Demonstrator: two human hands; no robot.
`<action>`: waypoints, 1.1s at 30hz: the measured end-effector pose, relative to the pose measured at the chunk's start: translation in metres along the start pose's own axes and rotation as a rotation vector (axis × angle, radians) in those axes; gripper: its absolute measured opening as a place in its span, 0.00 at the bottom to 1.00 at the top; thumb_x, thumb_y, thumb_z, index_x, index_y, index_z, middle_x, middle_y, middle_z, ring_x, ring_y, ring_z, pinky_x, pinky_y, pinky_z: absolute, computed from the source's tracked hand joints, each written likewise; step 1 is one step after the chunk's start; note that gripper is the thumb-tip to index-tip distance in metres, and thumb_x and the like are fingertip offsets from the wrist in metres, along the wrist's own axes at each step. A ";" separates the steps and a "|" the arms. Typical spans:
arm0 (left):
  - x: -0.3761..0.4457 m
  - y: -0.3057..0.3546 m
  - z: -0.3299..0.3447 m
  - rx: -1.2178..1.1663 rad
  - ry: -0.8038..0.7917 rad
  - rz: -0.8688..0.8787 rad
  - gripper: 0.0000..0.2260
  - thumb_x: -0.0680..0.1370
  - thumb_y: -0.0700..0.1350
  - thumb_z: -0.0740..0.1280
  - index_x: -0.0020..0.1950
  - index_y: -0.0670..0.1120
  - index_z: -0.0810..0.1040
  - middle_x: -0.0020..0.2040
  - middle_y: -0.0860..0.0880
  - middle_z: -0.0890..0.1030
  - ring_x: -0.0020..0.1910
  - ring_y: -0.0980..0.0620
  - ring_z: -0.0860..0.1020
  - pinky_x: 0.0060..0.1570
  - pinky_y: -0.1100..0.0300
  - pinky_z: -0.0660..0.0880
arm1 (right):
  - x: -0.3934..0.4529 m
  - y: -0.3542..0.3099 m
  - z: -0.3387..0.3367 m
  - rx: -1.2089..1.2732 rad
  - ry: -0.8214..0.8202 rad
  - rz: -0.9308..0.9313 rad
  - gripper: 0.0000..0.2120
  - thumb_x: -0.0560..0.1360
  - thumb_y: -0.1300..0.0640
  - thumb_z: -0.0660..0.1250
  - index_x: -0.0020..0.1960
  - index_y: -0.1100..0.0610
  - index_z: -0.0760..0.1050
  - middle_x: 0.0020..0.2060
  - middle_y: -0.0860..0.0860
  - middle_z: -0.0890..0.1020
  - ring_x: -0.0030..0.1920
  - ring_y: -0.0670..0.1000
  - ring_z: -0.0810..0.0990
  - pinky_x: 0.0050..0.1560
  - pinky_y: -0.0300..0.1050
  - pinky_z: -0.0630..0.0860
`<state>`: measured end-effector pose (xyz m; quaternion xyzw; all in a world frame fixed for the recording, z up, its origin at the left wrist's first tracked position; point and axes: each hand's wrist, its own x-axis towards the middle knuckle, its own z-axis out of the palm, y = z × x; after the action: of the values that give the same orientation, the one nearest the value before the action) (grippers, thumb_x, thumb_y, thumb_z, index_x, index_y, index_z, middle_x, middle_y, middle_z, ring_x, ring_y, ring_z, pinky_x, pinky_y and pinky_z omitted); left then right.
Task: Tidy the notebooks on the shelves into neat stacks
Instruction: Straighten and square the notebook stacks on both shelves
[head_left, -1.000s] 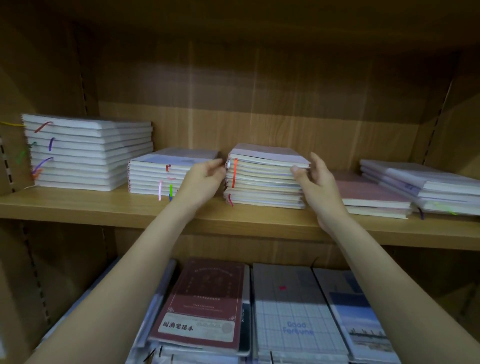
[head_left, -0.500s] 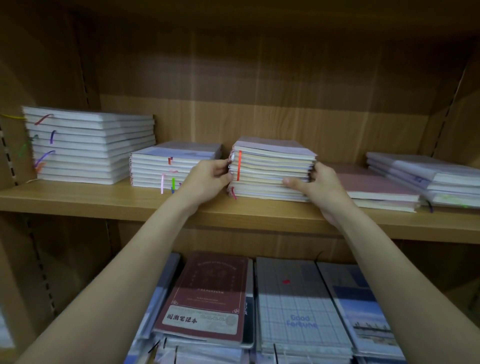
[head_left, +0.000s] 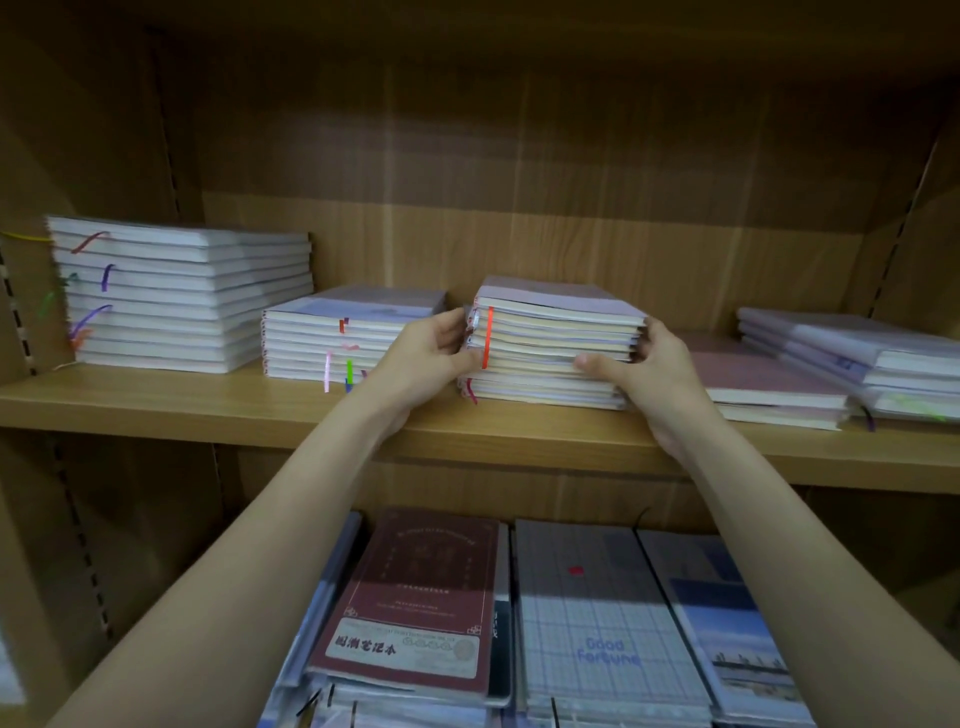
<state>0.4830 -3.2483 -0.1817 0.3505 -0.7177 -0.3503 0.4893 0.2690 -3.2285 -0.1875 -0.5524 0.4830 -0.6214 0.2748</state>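
Notebooks — the middle stack (head_left: 556, 345) sits near the front edge of the upper shelf (head_left: 260, 405), mid-span. Head view: left hand (head_left: 426, 353) grips its left side with curled fingers, right hand (head_left: 644, 369) grips the right, thumb across the fore-edges. Probably heavy together, with glossy covers that may slip — better squeezed low at both sides.
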 end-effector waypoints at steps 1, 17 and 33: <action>0.002 0.000 0.000 0.003 -0.008 0.002 0.23 0.75 0.33 0.65 0.69 0.43 0.68 0.62 0.52 0.75 0.59 0.58 0.74 0.53 0.73 0.72 | -0.001 -0.001 0.000 0.020 -0.010 -0.003 0.28 0.65 0.61 0.77 0.62 0.55 0.71 0.55 0.49 0.80 0.56 0.50 0.79 0.58 0.46 0.75; 0.015 -0.003 -0.006 -0.028 -0.107 -0.113 0.13 0.75 0.36 0.67 0.51 0.55 0.75 0.53 0.54 0.79 0.57 0.53 0.76 0.61 0.59 0.70 | 0.003 0.002 -0.004 0.177 -0.099 0.072 0.23 0.70 0.66 0.71 0.63 0.59 0.71 0.59 0.52 0.79 0.58 0.50 0.78 0.57 0.44 0.76; 0.011 -0.011 -0.011 -0.098 -0.108 -0.063 0.19 0.76 0.33 0.64 0.66 0.46 0.72 0.58 0.52 0.79 0.57 0.58 0.76 0.56 0.67 0.73 | -0.002 -0.001 -0.008 0.249 -0.078 0.072 0.22 0.72 0.70 0.67 0.65 0.62 0.71 0.59 0.55 0.79 0.59 0.50 0.78 0.54 0.38 0.75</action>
<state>0.4918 -3.2649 -0.1828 0.3290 -0.7137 -0.4186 0.4552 0.2624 -3.2243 -0.1865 -0.5199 0.4106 -0.6444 0.3819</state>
